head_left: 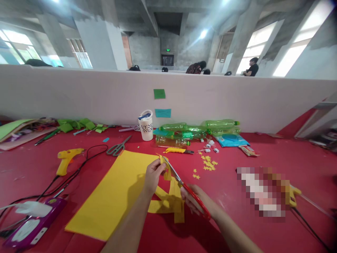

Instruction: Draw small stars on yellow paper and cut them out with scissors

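My left hand (154, 174) pinches a small yellow strip (167, 173), which looks like felt or foam. Red-handled scissors (196, 198) are in my right hand (193, 201), their blades reaching up to the strip by my left fingertips. Below my hands lie several yellow cut strips (179, 200), crossing one another. A large yellow sheet (113, 189) spreads to the left, partly under my left forearm. Small yellow stars (208, 163) are scattered on the red table to the right of the scissors' tips.
A yellow utility knife (177, 150), green plastic bottles (184, 130) and a white cup (146, 127) stand or lie behind my hands. Grey scissors (118, 147), a yellow glue gun (67, 160) and a purple power strip (35, 225) are at left. Another glue gun (292, 196) lies right, beside a blurred patch.
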`<move>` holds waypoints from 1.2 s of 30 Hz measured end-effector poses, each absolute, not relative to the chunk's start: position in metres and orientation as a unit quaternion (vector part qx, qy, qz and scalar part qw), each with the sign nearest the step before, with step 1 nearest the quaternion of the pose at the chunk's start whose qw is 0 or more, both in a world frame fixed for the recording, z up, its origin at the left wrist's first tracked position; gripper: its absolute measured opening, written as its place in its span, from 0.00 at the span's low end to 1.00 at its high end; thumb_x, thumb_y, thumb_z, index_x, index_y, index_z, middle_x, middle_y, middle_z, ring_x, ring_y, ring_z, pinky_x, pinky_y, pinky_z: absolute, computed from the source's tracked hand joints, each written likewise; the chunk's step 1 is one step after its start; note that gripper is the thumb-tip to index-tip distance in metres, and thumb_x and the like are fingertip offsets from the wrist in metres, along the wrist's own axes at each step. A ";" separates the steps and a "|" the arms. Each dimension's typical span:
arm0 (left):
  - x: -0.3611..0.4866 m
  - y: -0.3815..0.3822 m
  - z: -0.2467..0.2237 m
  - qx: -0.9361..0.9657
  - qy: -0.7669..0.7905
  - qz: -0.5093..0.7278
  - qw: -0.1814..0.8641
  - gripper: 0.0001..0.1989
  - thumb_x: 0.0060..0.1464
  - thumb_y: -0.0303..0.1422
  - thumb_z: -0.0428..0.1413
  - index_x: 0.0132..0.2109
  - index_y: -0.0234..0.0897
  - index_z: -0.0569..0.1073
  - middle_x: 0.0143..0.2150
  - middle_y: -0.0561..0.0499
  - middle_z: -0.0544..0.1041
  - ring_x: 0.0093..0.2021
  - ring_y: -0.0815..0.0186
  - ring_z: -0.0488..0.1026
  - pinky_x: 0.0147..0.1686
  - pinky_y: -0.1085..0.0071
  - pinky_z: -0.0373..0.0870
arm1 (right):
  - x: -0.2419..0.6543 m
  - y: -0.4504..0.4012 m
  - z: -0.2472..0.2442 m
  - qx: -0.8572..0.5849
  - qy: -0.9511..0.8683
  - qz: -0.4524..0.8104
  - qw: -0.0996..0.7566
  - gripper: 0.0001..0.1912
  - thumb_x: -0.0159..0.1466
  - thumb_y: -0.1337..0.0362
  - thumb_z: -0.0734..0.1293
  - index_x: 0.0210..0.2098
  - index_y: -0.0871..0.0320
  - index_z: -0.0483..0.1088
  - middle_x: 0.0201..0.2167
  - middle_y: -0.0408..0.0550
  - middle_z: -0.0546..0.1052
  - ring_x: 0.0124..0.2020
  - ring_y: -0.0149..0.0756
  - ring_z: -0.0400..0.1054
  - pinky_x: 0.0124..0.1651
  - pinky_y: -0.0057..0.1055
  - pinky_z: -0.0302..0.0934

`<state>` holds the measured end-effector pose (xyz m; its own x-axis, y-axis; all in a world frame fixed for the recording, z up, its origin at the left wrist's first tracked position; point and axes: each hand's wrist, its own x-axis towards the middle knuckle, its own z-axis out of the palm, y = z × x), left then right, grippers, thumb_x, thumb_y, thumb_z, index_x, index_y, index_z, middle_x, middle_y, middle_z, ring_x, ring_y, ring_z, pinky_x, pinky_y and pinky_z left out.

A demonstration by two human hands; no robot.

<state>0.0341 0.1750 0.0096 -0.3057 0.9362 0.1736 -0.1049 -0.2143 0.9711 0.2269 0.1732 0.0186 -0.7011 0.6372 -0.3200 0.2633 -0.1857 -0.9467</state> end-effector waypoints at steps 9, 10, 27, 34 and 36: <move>0.035 0.176 0.008 0.421 0.477 0.657 0.405 0.11 0.51 0.33 0.54 0.24 0.35 0.65 0.20 0.57 0.63 0.23 0.73 0.60 0.25 0.76 0.58 | 0.224 0.173 0.018 -0.369 -0.619 0.679 0.140 0.25 0.57 0.39 0.58 0.27 0.57 0.58 0.10 0.32 0.56 0.08 0.22 0.48 0.11 0.20 0.46; 0.035 0.176 0.008 0.421 0.475 0.658 0.405 0.11 0.51 0.33 0.54 0.24 0.35 0.65 0.20 0.57 0.63 0.23 0.73 0.60 0.25 0.76 0.57 | 0.224 0.173 0.017 -0.367 -0.618 0.681 0.142 0.25 0.58 0.39 0.58 0.27 0.56 0.58 0.09 0.32 0.55 0.08 0.22 0.48 0.11 0.20 0.46; 0.032 0.178 0.007 0.336 0.432 0.703 0.454 0.09 0.48 0.32 0.57 0.24 0.35 0.66 0.19 0.57 0.64 0.20 0.73 0.62 0.24 0.76 0.60 | 0.227 0.178 0.011 -0.374 -0.619 0.674 0.150 0.21 0.59 0.44 0.61 0.25 0.57 0.57 0.09 0.33 0.56 0.09 0.23 0.49 0.12 0.20 0.45; 0.025 0.179 0.009 0.329 0.414 0.711 0.463 0.06 0.49 0.31 0.56 0.26 0.34 0.68 0.22 0.55 0.67 0.22 0.74 0.65 0.24 0.76 0.61 | 0.228 0.179 0.013 -0.371 -0.621 0.675 0.145 0.21 0.60 0.46 0.61 0.25 0.57 0.57 0.09 0.32 0.55 0.09 0.22 0.48 0.12 0.20 0.43; 0.023 0.180 0.009 0.325 0.410 0.715 0.463 0.06 0.48 0.31 0.57 0.27 0.34 0.68 0.23 0.55 0.67 0.23 0.74 0.65 0.24 0.77 0.62 | 0.229 0.180 0.013 -0.368 -0.627 0.672 0.139 0.20 0.59 0.47 0.62 0.25 0.57 0.57 0.10 0.32 0.55 0.09 0.22 0.49 0.12 0.20 0.44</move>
